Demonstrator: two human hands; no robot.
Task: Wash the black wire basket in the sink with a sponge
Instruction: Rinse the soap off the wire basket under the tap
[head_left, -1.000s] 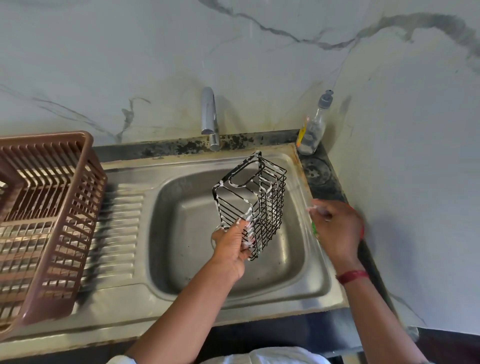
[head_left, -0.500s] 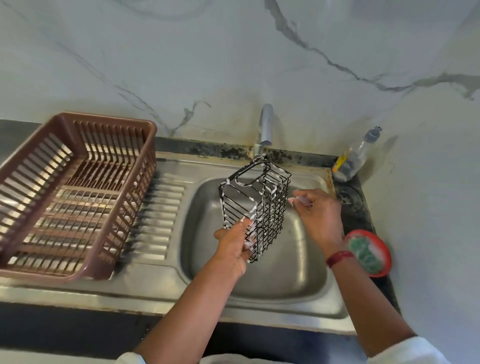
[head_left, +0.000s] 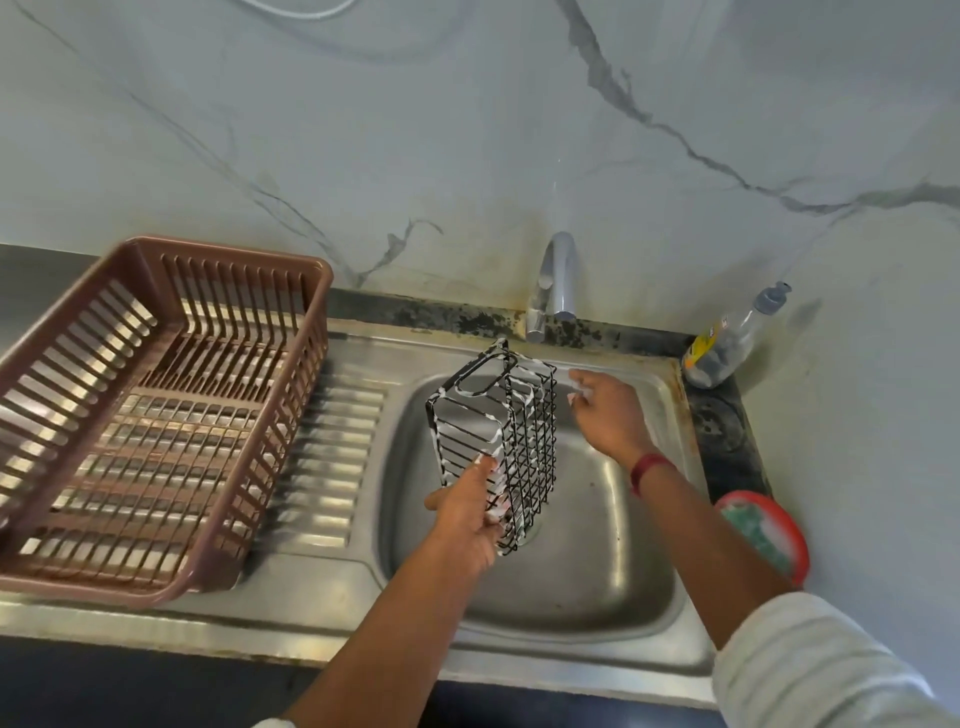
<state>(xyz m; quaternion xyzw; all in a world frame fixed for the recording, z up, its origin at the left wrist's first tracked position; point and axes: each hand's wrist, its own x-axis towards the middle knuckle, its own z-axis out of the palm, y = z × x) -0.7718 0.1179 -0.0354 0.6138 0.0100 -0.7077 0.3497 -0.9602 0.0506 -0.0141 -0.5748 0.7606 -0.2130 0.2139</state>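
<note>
The black wire basket (head_left: 498, 436), streaked with white foam, is held upright over the steel sink (head_left: 582, 561). My left hand (head_left: 470, 514) grips its lower near corner. Soapy-fingered, my right hand (head_left: 605, 413) hovers empty just right of the basket's top, below the tap (head_left: 556, 283), its fingers loosely extended. The green sponge (head_left: 756, 535) lies in a red dish (head_left: 795, 540) on the counter, right of the sink.
A brown plastic dish rack (head_left: 156, 410) stands on the ribbed drainboard at the left. A clear soap bottle (head_left: 727, 343) sits in the back right corner against the marble wall. No water is visibly running from the tap.
My right hand left the sponge in the red dish and moved up and left, past the basket's top, toward the tap. The left hand kept holding the basket. The camera view shifted.
</note>
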